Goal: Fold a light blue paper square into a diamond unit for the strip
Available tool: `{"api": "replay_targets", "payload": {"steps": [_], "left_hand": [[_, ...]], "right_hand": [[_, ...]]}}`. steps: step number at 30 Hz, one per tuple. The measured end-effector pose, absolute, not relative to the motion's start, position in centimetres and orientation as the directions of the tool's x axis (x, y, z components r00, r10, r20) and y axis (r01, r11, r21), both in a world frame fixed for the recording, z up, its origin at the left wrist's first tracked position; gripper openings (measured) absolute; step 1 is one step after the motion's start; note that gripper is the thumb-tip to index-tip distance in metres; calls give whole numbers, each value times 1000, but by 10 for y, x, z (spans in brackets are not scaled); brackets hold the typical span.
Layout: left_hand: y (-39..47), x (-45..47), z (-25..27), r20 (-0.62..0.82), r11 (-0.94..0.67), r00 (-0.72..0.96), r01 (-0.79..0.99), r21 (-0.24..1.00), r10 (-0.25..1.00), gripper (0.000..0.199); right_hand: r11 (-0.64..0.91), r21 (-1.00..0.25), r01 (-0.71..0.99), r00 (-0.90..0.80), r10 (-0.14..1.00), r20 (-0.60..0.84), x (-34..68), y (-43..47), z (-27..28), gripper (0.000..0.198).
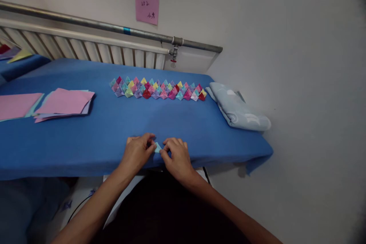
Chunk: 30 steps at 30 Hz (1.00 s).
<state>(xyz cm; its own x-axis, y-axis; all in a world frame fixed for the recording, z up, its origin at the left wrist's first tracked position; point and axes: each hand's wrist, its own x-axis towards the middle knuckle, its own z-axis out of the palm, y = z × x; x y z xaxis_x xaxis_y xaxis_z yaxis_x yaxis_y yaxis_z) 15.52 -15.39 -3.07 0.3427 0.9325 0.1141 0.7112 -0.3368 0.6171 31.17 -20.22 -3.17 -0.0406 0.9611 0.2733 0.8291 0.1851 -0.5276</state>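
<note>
The left hand (137, 150) and right hand (177, 157) pinch a small pale-green paper (157, 147) between them, near the front edge of the blue cloth (114, 120). Beyond it lie rows of colourful folded papers (156, 92).

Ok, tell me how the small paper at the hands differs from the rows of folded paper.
The small paper is one pale blue-green piece; the rows of folded paper hold many pieces in mixed colours. The small paper sits between the left hand and right hand; the rows lie farther back, untouched. Both are paper and show blue-green.
</note>
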Motion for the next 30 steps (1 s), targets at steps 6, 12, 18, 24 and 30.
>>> {"api": "replay_targets", "payload": {"steps": [6,12,18,24,30], "left_hand": [[-154,155,-31,114,-331,333,725,604,936,29],[-151,154,-34,127,-359,353,737,573,927,31],[-155,154,-38,205,-423,372,743,519,905,28],[-157,153,-39,249,-463,391,739,489,886,25],[-157,152,-38,233,-463,402,727,506,886,24]], "right_hand": [[190,-527,829,-43,959,279,313,-202,-32,14],[170,-549,818,-36,969,246,313,-201,-29,15],[152,-611,777,-49,982,183,317,-197,-24,11],[210,-635,743,-115,976,187,326,-191,-28,13],[209,-739,641,-114,978,178,329,-193,-18,16]]}}
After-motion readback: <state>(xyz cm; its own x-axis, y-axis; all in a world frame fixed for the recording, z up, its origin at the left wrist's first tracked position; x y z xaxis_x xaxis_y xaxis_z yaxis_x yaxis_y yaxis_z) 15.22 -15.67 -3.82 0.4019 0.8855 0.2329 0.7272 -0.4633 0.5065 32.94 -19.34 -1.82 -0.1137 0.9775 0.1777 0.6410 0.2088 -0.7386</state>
